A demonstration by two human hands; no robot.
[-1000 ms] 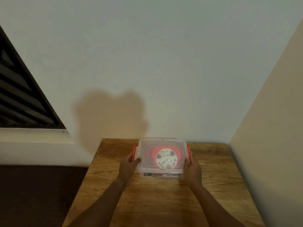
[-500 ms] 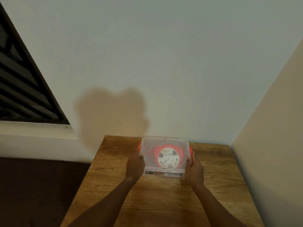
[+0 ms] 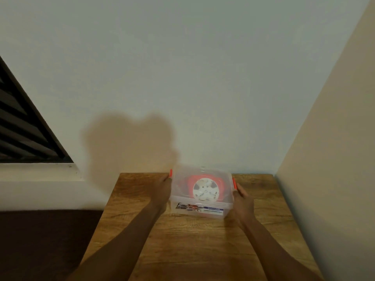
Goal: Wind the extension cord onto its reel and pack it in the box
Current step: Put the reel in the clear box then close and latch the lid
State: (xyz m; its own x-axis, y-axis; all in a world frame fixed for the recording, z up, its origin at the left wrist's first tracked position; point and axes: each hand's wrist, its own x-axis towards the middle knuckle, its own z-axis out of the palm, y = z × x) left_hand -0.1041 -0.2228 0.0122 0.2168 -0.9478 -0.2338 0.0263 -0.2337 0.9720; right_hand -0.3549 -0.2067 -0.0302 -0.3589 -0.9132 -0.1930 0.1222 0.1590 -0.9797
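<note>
A clear plastic box (image 3: 200,209) with its lid on and orange side clips stands at the far end of the wooden table (image 3: 198,246). Through the lid I see the orange cord reel (image 3: 206,189) with its white round hub. My left hand (image 3: 162,191) presses against the box's left side by the orange clip. My right hand (image 3: 242,203) holds the right side below the other clip. A printed label runs along the box's near wall.
The table stands in a corner, with a pale wall behind it and a beige wall (image 3: 332,159) close on the right. A dark louvred window (image 3: 22,128) and its white sill are at the left. Dark floor lies left of the table.
The box, held on both sides, has shifted slightly farther toward the back wall, and both hands moved with it. The left hand now lies flatter against the box's side.
</note>
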